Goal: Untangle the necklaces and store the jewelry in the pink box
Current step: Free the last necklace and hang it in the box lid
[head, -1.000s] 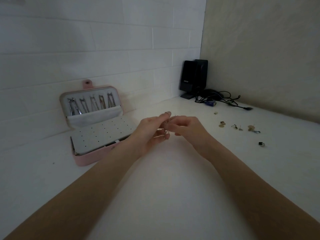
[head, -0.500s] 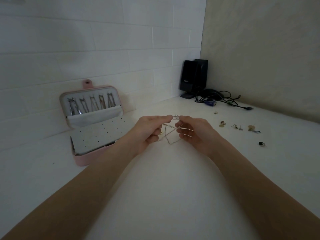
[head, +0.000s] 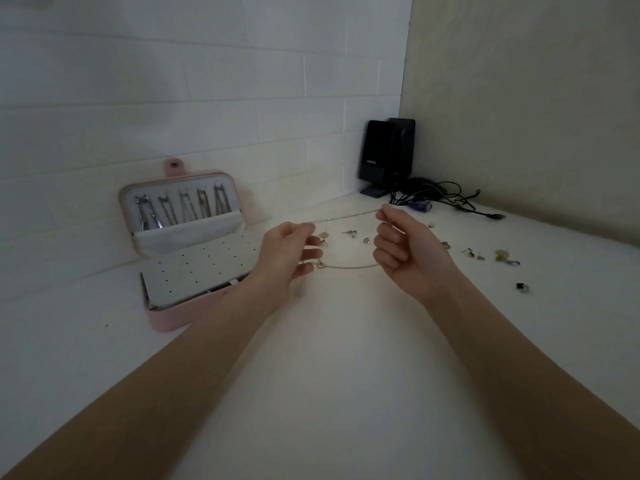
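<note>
two bare hands hold a thin chain necklace (head: pixel 346 218) stretched between them above a white table (head: pixel 346 375). the left hand (head: pixel 287 258) pinches one end of the chain between thumb and forefinger, its other fingers loosely curled; the right hand (head: pixel 405 251) pinches the other end near its fingertips, fingers curled inward. one strand runs nearly straight from hand to hand at the top, and a second strand (head: pixel 349 267) sags lower between the palms, with a small knot or charm close to the left hand; whether both strands belong to one necklace cannot be told.

the pink box (head: pixel 194 251) stands open on the table to the left of the left hand, its lid leaning against the white tiled wall (head: pixel 173 98). several chains or clasps hang in a row inside the lid above a white pocket, and the base shows a white panel dotted with small holes.

small pieces of jewelry lie scattered on the table beyond and to the right of the hands: earring studs (head: pixel 349 232) between the hands, more studs and a pale disc (head: pixel 500 254) further right, and a dark ring (head: pixel 522 287) set well apart near the right edge.

two black speakers (head: pixel 386 155) stand in the corner, with a tangle of black cables (head: pixel 446 199) just beside them.
</note>
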The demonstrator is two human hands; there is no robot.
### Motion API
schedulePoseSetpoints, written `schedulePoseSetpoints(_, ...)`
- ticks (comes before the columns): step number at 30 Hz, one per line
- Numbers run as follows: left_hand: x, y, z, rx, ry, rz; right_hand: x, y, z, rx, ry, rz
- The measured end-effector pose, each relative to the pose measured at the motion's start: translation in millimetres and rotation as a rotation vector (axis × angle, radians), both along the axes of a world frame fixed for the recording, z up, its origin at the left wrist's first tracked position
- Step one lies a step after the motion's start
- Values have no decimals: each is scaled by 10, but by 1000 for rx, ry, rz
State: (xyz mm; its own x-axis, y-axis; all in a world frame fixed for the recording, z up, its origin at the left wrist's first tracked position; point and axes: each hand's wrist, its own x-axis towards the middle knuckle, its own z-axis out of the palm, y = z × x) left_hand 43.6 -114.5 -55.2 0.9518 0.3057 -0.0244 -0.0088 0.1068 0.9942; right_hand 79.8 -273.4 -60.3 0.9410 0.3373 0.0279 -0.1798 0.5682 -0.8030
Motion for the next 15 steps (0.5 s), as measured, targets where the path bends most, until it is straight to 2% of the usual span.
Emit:
schedulePoseSetpoints(3,0,17,27,-74,33,16,24,-54,7,67,9,-49)
schedulePoseSetpoints(7,-16,-21,25,34,26,-51,62,-104,-28,34,21,-140)
schedulePoseSetpoints(11,2,17,101,157,-54,-98,9,-19,-26,-347,-135,-160)
schedulePoseSetpoints(15,21,247,352,422,-102,-170,-108,208,-51,-798,-404,-103)
